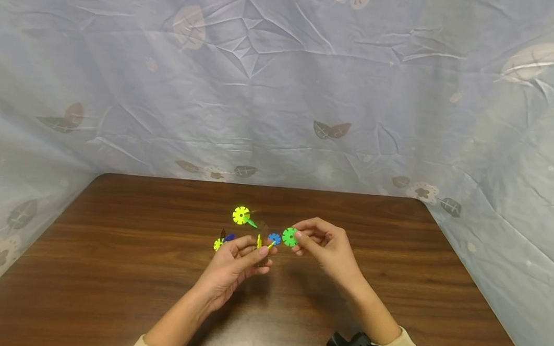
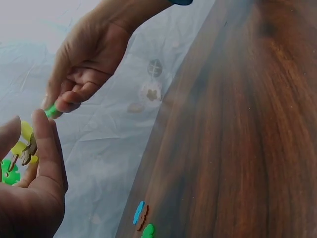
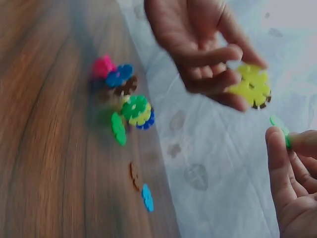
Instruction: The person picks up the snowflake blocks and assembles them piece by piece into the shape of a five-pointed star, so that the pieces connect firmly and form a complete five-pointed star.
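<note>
My left hand (image 1: 232, 269) pinches joined notched plastic discs between thumb and fingers, above the table. In the right wrist view the yellow disc (image 3: 251, 85) shows its flat face, with a brown edge behind it. Fingers hide part of this piece. My right hand (image 1: 327, 249) holds a single green notched disc (image 1: 289, 237) by its edge, to the right of the left hand's discs. In the head view a small gap separates the green disc from the yellow pieces (image 1: 259, 241).
On the brown wooden table (image 1: 158, 292) lie a light blue disc (image 3: 147, 198) and a brown disc (image 3: 133, 176). Near them is a cluster of joined discs, among them a pink one (image 3: 103, 66) and a green one (image 3: 136, 106). A patterned cloth (image 1: 281, 89) hangs behind the table.
</note>
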Available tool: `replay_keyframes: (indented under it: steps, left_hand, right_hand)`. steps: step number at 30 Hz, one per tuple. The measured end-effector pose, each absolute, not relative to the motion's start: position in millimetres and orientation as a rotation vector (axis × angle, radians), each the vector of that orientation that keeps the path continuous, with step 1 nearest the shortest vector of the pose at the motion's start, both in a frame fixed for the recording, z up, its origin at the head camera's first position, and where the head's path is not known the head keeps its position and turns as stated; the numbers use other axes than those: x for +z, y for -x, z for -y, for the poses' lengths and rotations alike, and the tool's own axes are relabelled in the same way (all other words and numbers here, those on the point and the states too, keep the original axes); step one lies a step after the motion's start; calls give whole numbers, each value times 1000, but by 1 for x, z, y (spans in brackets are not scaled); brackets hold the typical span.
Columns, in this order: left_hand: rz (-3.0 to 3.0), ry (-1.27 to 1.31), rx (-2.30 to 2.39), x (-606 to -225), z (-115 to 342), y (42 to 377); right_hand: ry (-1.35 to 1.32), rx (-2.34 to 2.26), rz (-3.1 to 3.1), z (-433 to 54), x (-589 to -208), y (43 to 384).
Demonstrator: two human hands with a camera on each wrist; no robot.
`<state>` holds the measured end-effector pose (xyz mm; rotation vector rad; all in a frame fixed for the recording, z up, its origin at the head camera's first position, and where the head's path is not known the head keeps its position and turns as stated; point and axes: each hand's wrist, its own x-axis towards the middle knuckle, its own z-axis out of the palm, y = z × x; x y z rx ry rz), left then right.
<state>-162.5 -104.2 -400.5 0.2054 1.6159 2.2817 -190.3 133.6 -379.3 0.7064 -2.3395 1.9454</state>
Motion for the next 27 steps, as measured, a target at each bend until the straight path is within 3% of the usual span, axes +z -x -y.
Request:
replay_keyframes:
  steps: [9, 19, 27]
  left_hand:
    - [-1632, -240, 2262, -403, 100, 162]
    - [-1791, -206, 2271, -406, 96, 161]
    - [-1852, -172, 2276, -408, 95, 160]
  right_hand:
    - [-734, 2044, 2295, -125, -376, 183]
    - [-780, 1706, 2292, -116, -377, 175]
    - [-794, 1793, 2276, -114, -378, 174]
